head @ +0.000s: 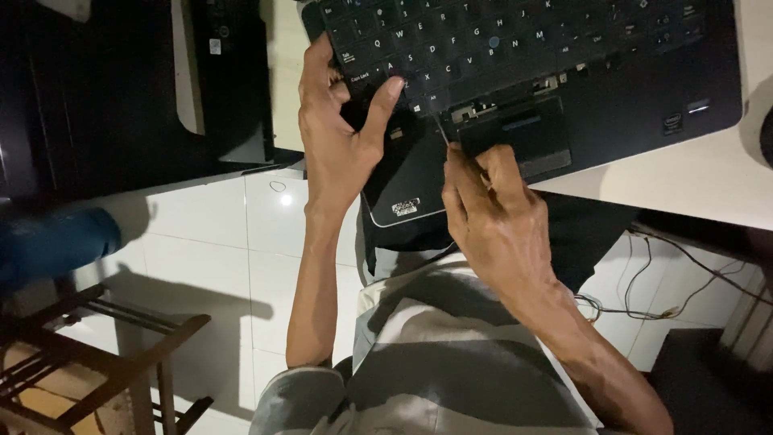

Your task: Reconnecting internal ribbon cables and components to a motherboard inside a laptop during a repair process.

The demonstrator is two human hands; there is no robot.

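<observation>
A black laptop [628,105] lies on a pale desk, its near corner jutting over the edge. My left hand [334,133] grips the laptop's left front corner, thumb pressed on the palm rest near the keyboard. My right hand [487,213] is closed on a thin metal tool [441,130] whose tip points at the gap above the touchpad [523,137], where the palm rest looks partly pried open.
The pale desk [692,177] runs to the right. A dark cabinet [121,89] stands at the left. A wooden chair frame [105,354] sits on the white tiled floor at lower left. Loose cables [644,290] hang under the desk at right.
</observation>
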